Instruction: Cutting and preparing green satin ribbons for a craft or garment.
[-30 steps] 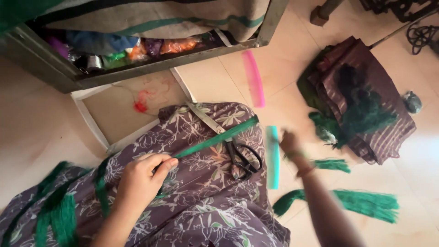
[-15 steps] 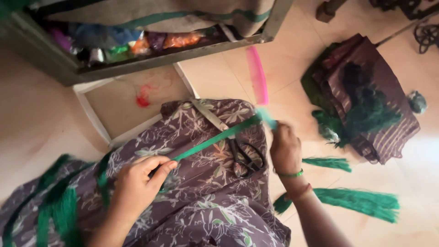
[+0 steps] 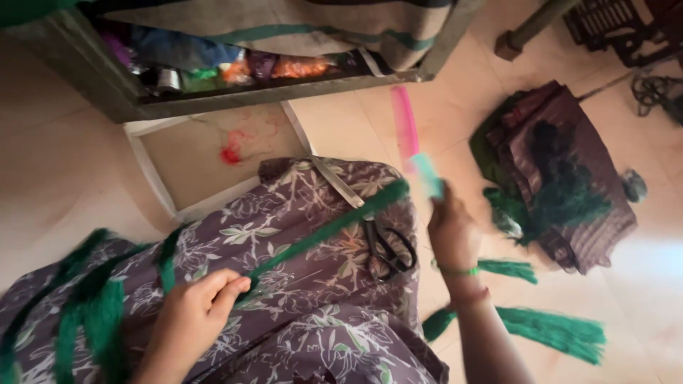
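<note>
My left hand pinches a green fabric strip against the purple floral cloth spread on the floor. The strip runs diagonally up to the right. My right hand is raised beside the cloth's right edge and grips a teal flat ruler, blurred by motion. Black-handled scissors lie on the cloth between the two hands, blades pointing up-left.
A pink ruler lies on the tiled floor. Green strips lie at the right. A pile of dark striped and green fabric sits further right. A shelf with thread spools stands at the top, and a white frame lies below it.
My right hand picked the teal ruler up from the floor beside the cloth and lifted it up. My left hand kept its pinch on the green strip.
</note>
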